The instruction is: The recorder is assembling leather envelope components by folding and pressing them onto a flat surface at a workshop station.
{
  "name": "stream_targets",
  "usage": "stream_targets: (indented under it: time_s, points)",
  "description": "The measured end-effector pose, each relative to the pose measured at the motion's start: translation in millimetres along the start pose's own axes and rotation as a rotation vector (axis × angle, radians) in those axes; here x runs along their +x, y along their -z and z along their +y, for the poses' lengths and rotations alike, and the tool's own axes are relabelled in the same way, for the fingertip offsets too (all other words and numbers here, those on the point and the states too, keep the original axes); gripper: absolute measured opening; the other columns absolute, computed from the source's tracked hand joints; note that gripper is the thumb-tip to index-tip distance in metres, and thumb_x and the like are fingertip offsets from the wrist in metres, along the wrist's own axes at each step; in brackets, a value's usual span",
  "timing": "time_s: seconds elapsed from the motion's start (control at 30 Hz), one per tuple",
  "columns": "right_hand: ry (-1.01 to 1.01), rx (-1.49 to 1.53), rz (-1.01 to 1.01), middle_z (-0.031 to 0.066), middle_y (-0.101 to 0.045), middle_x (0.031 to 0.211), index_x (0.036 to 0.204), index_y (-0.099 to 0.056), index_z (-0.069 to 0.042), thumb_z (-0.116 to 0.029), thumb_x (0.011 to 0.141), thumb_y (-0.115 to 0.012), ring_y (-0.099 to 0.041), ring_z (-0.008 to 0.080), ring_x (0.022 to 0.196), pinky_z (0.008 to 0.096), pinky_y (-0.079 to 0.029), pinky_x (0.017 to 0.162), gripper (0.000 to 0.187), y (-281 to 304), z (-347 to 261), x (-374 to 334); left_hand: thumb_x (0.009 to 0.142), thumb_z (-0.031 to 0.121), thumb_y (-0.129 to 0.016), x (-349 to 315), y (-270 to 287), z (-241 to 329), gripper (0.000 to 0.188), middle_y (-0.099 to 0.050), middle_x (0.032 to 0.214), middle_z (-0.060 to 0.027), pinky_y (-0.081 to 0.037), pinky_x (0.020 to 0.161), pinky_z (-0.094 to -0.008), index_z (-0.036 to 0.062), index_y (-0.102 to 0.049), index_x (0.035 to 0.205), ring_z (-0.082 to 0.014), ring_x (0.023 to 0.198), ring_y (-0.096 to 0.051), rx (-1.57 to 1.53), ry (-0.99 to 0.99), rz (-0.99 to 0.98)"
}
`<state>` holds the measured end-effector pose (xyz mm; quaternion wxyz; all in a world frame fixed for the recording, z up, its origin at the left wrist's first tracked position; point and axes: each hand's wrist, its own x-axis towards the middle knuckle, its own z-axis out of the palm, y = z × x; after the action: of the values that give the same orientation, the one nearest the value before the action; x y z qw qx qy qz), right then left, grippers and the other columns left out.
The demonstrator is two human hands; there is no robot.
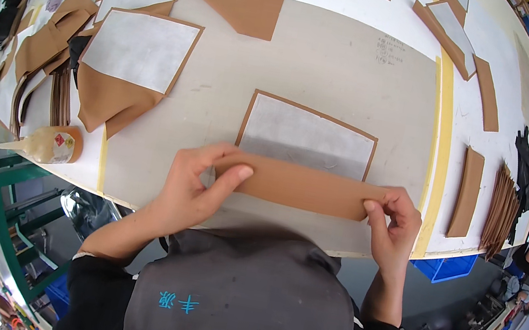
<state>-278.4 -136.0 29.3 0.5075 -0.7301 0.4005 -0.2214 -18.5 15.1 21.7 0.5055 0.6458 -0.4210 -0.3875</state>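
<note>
A long brown strip, which looks like leather or a similar sheet, is stretched level between my two hands. My left hand pinches its left end, thumb on top. At the right end, my right hand grips it between thumb and bent fingers. Behind the strip lies a brown panel with a pale grey-white backing and a narrow brown border. The strip covers that panel's near edge, so I cannot tell whether the two touch.
Left, a glue bottle with a pointed nozzle lies beside another backed panel. Folded brown pieces are heaped further left. On the right are a single brown strip and a stack of strips. A blue crate sits below the table edge.
</note>
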Motion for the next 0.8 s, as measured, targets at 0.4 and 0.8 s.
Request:
stream_targets:
  time_s: [0.4,0.8]
  points:
    - [0.254,-0.288,0.255,0.0077,-0.067,0.081,0.118,-0.062,-0.001,0.008,0.087,-0.069,-0.063,0.0127,0.066,0.0238,-0.049,0.057,0.033,-14.4,28.2,34.5,0.091,-0.002,-0.068,39.8,-6.4,-20.9,0.048,-0.066,0.085,-0.0027,-0.041,0.057,-0.0215,0.0051,-0.056,0.136,-0.0057,0.062,-0.051,0.183,0.005,0.114]
    - [0.123,-0.353,0.138,0.0093,-0.064,0.090,0.103,-0.070,-0.003,0.010,0.086,-0.065,-0.062,0.0153,0.069,0.0250,-0.049,0.059,0.022,-12.6,20.9,49.0,0.083,-0.002,-0.077,44.6,-7.3,-30.3,0.023,-0.067,0.083,-0.0066,-0.044,0.049,-0.0245,0.0060,-0.075,0.104,-0.0122,0.060,-0.058,0.395,-0.201,0.192]
